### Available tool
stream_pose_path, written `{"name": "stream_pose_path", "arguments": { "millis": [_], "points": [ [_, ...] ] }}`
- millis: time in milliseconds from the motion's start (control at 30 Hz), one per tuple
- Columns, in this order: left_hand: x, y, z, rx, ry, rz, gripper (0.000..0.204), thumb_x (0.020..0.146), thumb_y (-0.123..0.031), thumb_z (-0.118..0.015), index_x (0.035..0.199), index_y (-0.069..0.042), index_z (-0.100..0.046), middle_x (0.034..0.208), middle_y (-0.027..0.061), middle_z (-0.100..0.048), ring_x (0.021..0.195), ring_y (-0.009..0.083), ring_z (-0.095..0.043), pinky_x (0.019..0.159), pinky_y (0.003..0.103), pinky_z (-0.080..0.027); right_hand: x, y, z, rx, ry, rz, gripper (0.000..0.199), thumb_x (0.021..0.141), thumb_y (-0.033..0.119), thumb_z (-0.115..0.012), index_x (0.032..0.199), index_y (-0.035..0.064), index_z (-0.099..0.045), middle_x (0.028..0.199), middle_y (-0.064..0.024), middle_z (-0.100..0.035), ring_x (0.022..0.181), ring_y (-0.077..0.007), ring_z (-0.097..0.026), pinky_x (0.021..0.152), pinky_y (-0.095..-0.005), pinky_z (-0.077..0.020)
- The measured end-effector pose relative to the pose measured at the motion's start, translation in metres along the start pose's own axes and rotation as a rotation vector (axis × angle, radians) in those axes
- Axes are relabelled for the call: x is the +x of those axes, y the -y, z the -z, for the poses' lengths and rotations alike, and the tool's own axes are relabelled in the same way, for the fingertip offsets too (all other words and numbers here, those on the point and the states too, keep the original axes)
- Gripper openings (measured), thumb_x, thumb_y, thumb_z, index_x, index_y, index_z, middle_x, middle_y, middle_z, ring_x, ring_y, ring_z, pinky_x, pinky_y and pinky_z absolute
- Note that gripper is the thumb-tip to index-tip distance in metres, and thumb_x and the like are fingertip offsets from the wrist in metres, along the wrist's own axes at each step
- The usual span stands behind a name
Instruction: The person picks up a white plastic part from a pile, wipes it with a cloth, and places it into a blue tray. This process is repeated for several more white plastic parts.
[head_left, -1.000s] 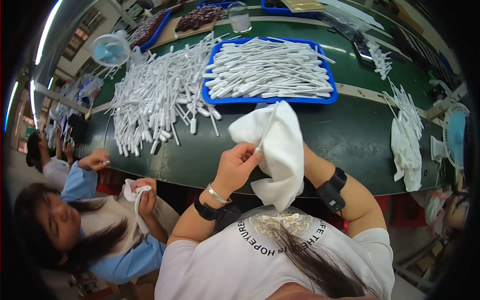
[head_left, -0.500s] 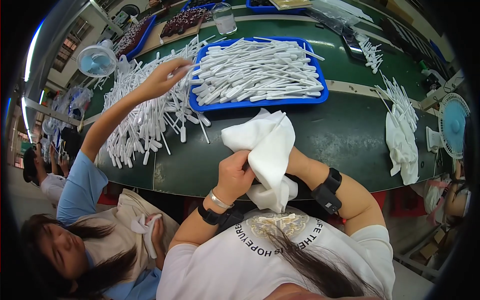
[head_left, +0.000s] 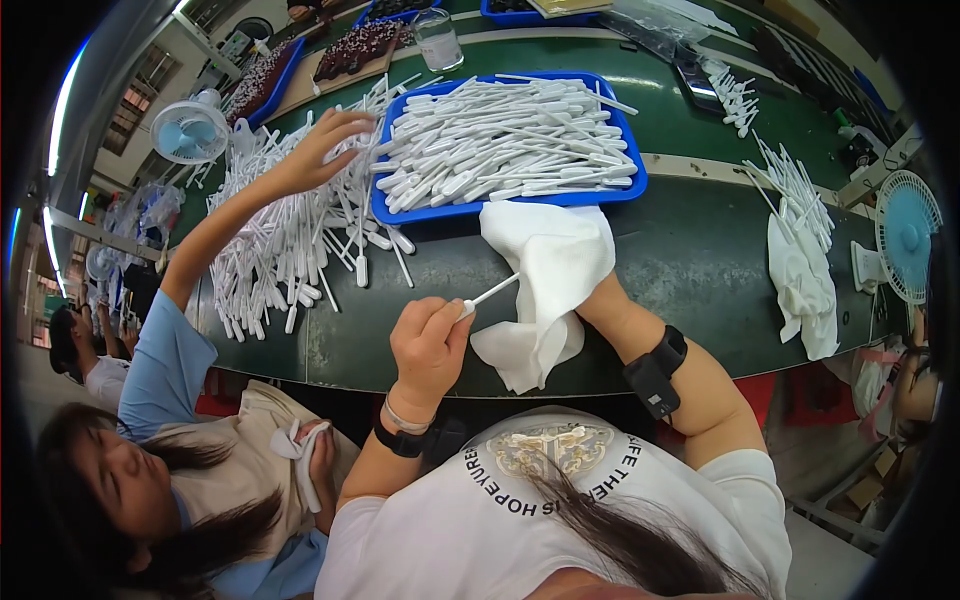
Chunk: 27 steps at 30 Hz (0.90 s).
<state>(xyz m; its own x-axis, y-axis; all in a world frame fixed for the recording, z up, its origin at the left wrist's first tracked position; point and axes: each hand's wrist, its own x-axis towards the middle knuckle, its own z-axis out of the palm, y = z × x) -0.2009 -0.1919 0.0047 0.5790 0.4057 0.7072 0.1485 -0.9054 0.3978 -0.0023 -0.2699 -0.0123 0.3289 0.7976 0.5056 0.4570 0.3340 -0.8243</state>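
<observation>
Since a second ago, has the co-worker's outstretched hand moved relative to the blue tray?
Yes. The co-worker's hand, earlier down at their lap, now reaches up over the loose pile of white pipettes, close to the left edge of the blue tray.

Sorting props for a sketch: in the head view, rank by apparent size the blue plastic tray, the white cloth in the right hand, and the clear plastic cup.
1. Blue plastic tray
2. White cloth, though nearer the camera
3. Clear plastic cup, farthest away
</observation>
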Motion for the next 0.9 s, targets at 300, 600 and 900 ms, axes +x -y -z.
{"name": "stream_pose_path", "arguments": {
  "millis": [300,600,900],
  "points": [
    [-0.017,0.009,0.024,-0.788,0.310,0.826,0.008,0.081,-0.009,-0.057,0.081,-0.001,-0.055,0.064,0.0038,-0.055,0.051,0.0092,-0.048,0.044,0.021,-0.037,0.030,0.080,0.011,-0.445,0.400,0.005,0.029,0.073,0.016,-0.062,0.099,0.0043,-0.058,0.094,-0.0104,-0.059,0.086,-0.0199,-0.056,0.077,-0.0304,-0.0444],
    [0.005,-0.017,-0.013,-1.223,0.264,1.041,0.022,0.086,-0.012,-0.050,0.103,-0.002,-0.042,0.065,0.0052,-0.057,0.044,0.0060,-0.044,0.041,0.018,-0.034,-0.029,0.022,-0.027,0.460,0.344,-0.145,0.032,0.075,0.021,-0.062,0.103,0.0054,-0.056,0.097,-0.0099,-0.059,0.091,-0.0189,-0.055,0.081,-0.0318,-0.0438],
    [0.028,-0.008,-0.005,-0.601,0.106,0.640,0.016,0.086,-0.012,-0.052,0.095,0.001,-0.049,0.067,0.0037,-0.057,0.058,0.0032,-0.051,0.049,0.016,-0.038,-0.028,-0.002,-0.015,-0.091,0.207,0.152,0.041,0.074,0.015,-0.063,0.112,0.0054,-0.049,0.100,-0.0091,-0.056,0.093,-0.0186,-0.053,0.080,-0.0300,-0.0431]
  ]
}}
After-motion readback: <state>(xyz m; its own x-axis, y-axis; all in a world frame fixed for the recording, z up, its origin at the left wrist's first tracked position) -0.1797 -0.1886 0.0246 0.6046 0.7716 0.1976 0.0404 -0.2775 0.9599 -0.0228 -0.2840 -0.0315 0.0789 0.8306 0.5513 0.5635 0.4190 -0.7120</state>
